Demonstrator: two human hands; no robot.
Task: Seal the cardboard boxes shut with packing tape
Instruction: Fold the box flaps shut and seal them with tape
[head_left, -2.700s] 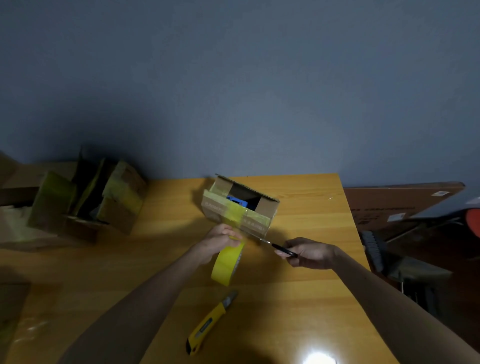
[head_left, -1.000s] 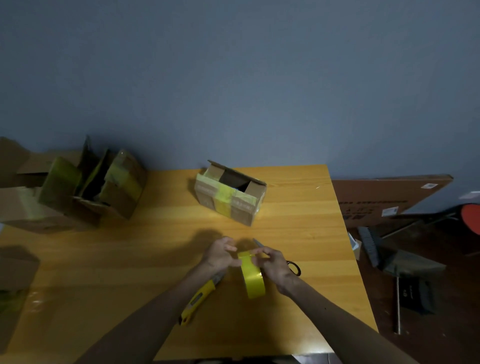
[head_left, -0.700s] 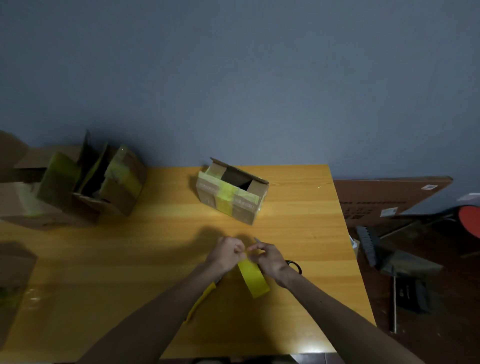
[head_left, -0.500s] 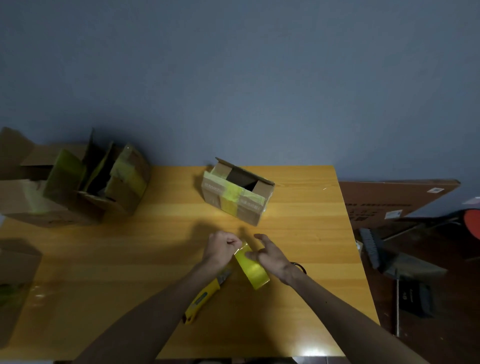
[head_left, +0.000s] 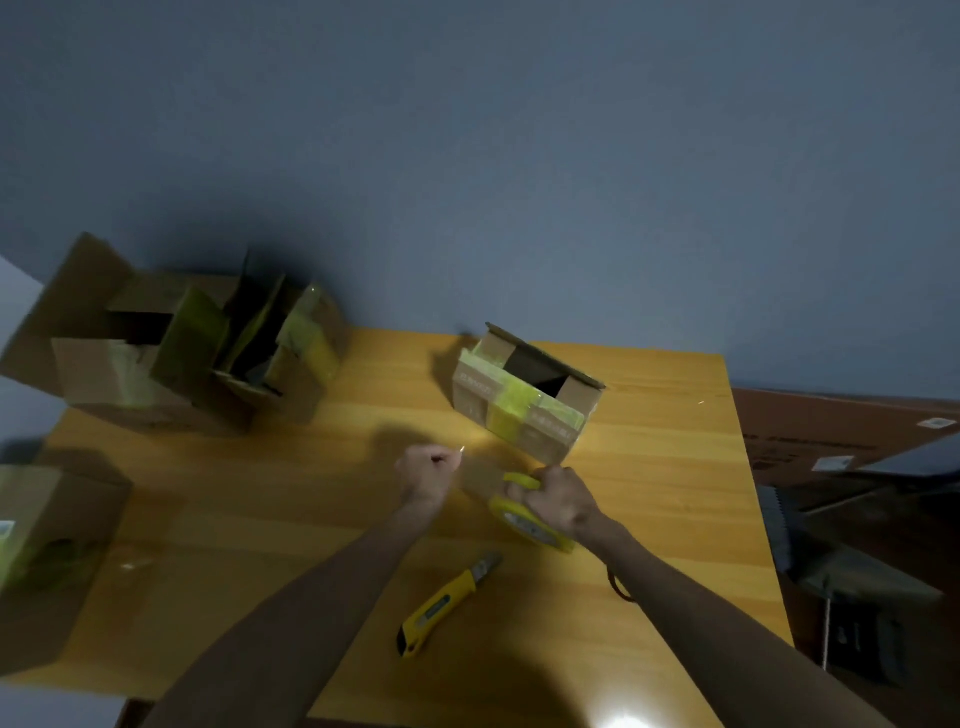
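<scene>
A small cardboard box (head_left: 524, 410) lies on its side at the back of the wooden table (head_left: 675, 467), its mouth open and yellow tape across its front. My right hand (head_left: 558, 499) grips the yellow tape roll (head_left: 524, 522) just in front of the box. My left hand (head_left: 428, 470) pinches the free end of the tape and holds it out to the left of the roll. The clear strip between the hands is barely visible.
A yellow utility knife (head_left: 447, 603) lies near the table's front. Scissors (head_left: 618, 584) are mostly hidden under my right forearm. Larger open boxes (head_left: 197, 353) with yellow tape stand at the back left, another box (head_left: 47, 551) at the left edge. Clutter lies on the floor at right.
My right hand has put the scissors down and taken the roll. My left hand has pulled the tape end away to the left, so the hands are now apart.
</scene>
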